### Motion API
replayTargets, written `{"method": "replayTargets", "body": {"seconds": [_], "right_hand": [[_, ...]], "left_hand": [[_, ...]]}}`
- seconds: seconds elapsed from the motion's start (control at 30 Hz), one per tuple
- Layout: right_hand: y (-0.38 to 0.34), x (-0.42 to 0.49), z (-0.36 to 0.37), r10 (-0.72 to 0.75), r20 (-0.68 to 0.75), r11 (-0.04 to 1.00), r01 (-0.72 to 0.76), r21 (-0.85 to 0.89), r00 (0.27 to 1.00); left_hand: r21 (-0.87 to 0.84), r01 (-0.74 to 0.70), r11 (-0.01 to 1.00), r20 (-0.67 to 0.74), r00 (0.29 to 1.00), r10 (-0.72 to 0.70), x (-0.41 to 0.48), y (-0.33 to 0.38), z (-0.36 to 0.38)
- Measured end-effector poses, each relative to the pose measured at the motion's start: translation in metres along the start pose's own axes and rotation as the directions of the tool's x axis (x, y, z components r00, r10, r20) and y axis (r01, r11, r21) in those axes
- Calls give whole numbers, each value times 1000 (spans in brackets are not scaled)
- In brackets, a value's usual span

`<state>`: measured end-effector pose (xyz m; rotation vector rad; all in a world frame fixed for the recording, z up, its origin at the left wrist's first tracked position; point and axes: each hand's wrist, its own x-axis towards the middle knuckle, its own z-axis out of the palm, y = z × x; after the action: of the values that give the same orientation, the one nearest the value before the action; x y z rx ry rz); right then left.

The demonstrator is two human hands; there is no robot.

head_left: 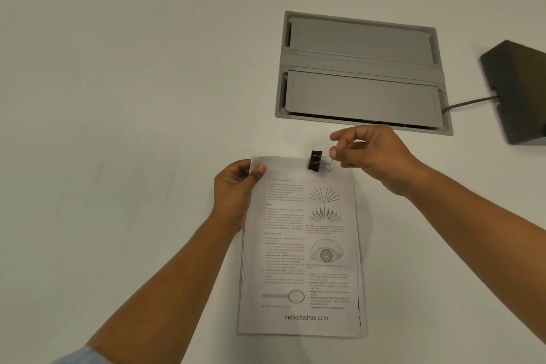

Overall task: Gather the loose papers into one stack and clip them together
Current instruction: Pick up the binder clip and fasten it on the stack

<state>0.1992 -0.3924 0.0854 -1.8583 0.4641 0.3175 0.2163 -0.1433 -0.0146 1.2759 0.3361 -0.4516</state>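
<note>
At lower centre of the frame, I am seeing a stack of white printed papers (301,245) lying on the plain white tabletop (133,97). Text and eye diagrams are facing up, and sheet edges are fanning out slightly at the lower right. Left hand (236,189) is gripping the stack's upper left corner, thumb pressing on top, other fingers hidden behind the sheets. Black metal binder clip (315,160) is sitting clamped on the stack's top edge, right of the middle. Right hand (372,154) is hovering just right of the clip. Its thumb and forefinger are pinching one silver wire handle in a narrow grip, remaining fingers curling loosely. Above the hands, a grey rectangular cable hatch (363,68) with two flaps is sitting recessed in the tabletop, near flap gaping slightly. At the right edge, a dark wedge-shaped box (517,91) is resting, thin dark cable (469,103) running from it to the hatch. Pale blue sleeve (76,356) is showing at bottom left.
</note>
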Motion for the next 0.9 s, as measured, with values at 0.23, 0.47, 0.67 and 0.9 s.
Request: {"method": "replayTargets", "body": {"seconds": [0.23,0.47,0.67,0.9], "right_hand": [[20,14,11,65,-156,973,-98,-210,986],[41,31,1,251,-460,964,-265,36,852],[37,50,7,295,-377,952,-306,32,878],[17,57,6,218,-225,968,-240,-77,950]], "left_hand": [[23,-17,1000,-15,1000,17,2,-4,0],[24,-21,1000,-10,1000,21,4,-7,-1],[33,-19,999,-15,1000,19,4,-6,-1],[2,-28,1000,-4,1000,28,4,-5,-4]]}}
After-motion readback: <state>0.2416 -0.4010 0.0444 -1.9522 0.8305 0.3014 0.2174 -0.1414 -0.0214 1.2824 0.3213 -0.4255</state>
